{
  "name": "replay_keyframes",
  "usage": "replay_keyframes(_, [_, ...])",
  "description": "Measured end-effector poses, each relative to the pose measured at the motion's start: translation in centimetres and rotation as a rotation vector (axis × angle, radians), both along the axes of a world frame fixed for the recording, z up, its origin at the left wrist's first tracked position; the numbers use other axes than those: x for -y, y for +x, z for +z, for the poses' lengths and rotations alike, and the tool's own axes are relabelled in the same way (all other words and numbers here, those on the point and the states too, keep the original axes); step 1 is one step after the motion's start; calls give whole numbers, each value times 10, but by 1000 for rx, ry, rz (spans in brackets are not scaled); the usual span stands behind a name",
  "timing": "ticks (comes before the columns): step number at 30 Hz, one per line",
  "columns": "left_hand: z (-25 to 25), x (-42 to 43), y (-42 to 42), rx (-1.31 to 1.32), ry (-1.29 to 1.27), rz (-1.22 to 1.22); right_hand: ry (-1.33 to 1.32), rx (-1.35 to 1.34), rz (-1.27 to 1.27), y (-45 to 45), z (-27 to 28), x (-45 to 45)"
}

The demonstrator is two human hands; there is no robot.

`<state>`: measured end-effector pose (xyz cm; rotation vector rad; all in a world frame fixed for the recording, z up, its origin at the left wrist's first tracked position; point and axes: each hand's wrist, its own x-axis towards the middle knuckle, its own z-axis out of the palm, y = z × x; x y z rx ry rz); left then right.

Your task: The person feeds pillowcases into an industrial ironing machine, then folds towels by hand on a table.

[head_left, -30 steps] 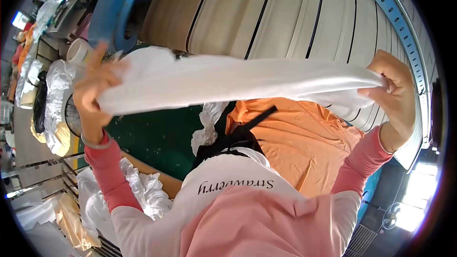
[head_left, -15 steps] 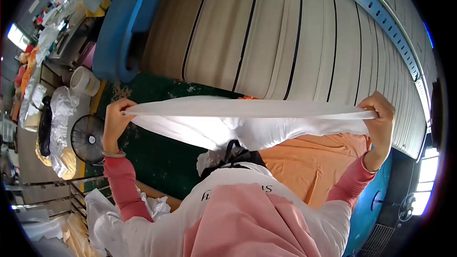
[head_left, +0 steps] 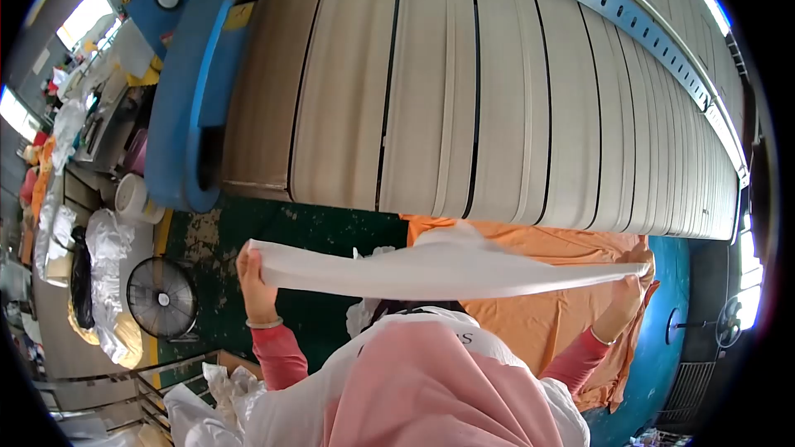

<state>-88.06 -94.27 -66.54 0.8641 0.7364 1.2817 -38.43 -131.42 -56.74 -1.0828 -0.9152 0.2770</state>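
Note:
A white cloth (head_left: 431, 271) is stretched sideways between my two hands, in front of my chest. My left hand (head_left: 255, 280) is closed on its left end, with the thumb over the edge. At the other end my right hand (head_left: 633, 283) pinches the cloth's right corner; its fingers are partly behind the fabric. The middle of the cloth bulges upward toward the wide beige belts (head_left: 422, 91) of a large machine, with a gap between. An orange cloth (head_left: 530, 314) lies below and to the right.
A blue machine frame (head_left: 186, 99) stands left of the belts. A black floor fan (head_left: 162, 298), a white bucket (head_left: 137, 199) and metal rails (head_left: 108, 381) are at the left. Another fan (head_left: 729, 321) stands far right. The green floor (head_left: 323, 232) has worn patches.
My view has tilted up, showing more of the machine. The white cloth and both hands sit lower in view, and the cloth has lifted and billowed in the middle. Both hands keep hold.

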Motion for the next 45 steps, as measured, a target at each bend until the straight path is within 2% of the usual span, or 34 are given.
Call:
replay_keyframes(2, [18, -14, 12, -121, 114, 175, 125, -19, -55, 7, 0, -5])
replay_keyframes(3, [40, -26, 30, -98, 132, 263, 188, -29, -81, 12, 0, -9])
replay_keyframes(5, [92, -60, 76, -164, 290, 204, 80, 28, -665, 28, 2, -31])
replay_keyframes(6, [108, -85, 98, -322, 433, 150, 202, -108, -900, 55, -2, -62])
replay_keyframes(7, [133, -96, 136, -483, 527, 225, 11, 84, -990, 97, -9, -85])
replay_keyframes(8, [139, -121, 174, -478, 613, 244, -158, 281, -1091, 138, -15, -107])
replay_keyframes(9, [137, -154, 202, -621, 787, 265, -272, 607, -1215, 136, 10, -149])
replay_keyframes(11, [138, -200, 266, -886, 851, 388, -369, 887, -1191, 206, -5, -198])
replay_keyframes(13, [139, -232, 312, -1197, 810, 428, -540, 921, -1298, 242, -8, -251])
replay_keyframes(15, [144, -261, 341, -1386, 854, 448, -683, 877, -1270, 267, 6, -289])
replay_keyframes(16, [148, -275, 352, -1392, 897, 473, -757, 852, -1253, 276, 14, -307])
replay_keyframes(21, [163, -332, 391, -1426, 1054, 624, -748, 853, -1227, 319, 41, -358])
replay_keyframes(25, [180, -368, 423, -1514, 1019, 720, -822, 836, -1195, 356, 51, -381])
replay_keyframes(27, [187, -375, 429, -1576, 963, 762, -892, 738, -1146, 359, 60, -387])
replay_keyframes(28, [193, -377, 429, -1626, 862, 685, -922, 687, -1123, 357, 66, -388])
replay_keyframes(31, [207, -360, 429, -1694, 924, 776, -767, 1028, -1327, 354, 72, -390])
replay_keyframes(32, [214, -341, 431, -1723, 909, 579, -793, 1006, -1163, 344, 78, -387])
replay_keyframes(35, [185, -338, 449, -1455, 1226, 373, -688, 1202, -928, 337, 66, -396])
replay_keyframes(36, [180, -340, 451, -1493, 1169, 371, -948, 1117, -899, 338, 62, -398])
replay_keyframes(39, [180, -350, 459, -1562, 1038, 343, -1023, 954, -770, 351, 63, -402])
replay_keyframes(41, [185, -356, 463, -1585, 992, 271, -1017, 948, -761, 360, 67, -412])
replay_keyframes(45, [190, -387, 474, -1520, 1059, 204, -1120, 932, -825, 366, 82, -426])
